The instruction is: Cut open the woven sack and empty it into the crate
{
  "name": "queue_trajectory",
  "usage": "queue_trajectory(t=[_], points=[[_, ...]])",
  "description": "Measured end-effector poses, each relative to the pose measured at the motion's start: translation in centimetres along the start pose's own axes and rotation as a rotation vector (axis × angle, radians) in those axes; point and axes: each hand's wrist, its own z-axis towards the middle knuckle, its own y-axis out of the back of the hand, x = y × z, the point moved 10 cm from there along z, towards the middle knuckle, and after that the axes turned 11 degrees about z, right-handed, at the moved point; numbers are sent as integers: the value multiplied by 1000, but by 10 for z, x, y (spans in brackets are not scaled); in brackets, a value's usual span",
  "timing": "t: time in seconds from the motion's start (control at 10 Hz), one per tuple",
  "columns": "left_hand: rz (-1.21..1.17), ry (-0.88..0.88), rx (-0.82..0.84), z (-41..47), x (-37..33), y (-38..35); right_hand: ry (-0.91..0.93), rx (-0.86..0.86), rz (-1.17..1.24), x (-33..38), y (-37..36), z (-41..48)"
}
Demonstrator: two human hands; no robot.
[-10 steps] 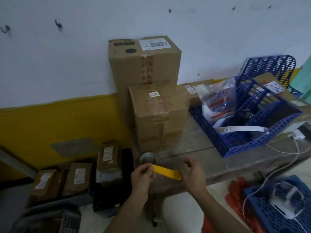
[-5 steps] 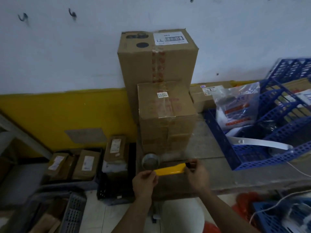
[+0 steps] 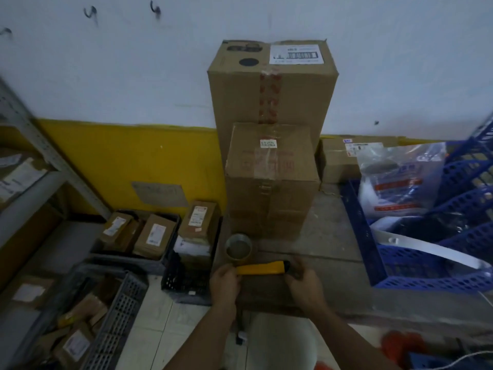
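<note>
Head camera looks down at a wooden table point(image 3: 333, 252) where both hands hold a yellow cutter point(image 3: 260, 268) level above its front edge. Left hand point(image 3: 225, 283) pinches the left end; right hand point(image 3: 304, 285) is closed around the dark right end. A tape roll point(image 3: 238, 249) stands just behind the cutter, in front of two stacked cardboard boxes point(image 3: 270, 145). A blue crate point(image 3: 437, 252) sits on the table's right part, holding a plastic bag point(image 3: 400, 180). I cannot tell where the woven sack is.
</note>
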Motion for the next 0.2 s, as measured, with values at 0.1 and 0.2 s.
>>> queue_trajectory(t=[0.1, 0.2], points=[[261, -298, -113, -17, -27, 12, 61, 13, 15, 7, 3, -7], [472, -665, -93, -56, -67, -1, 200, 65, 34, 31, 2, -17]])
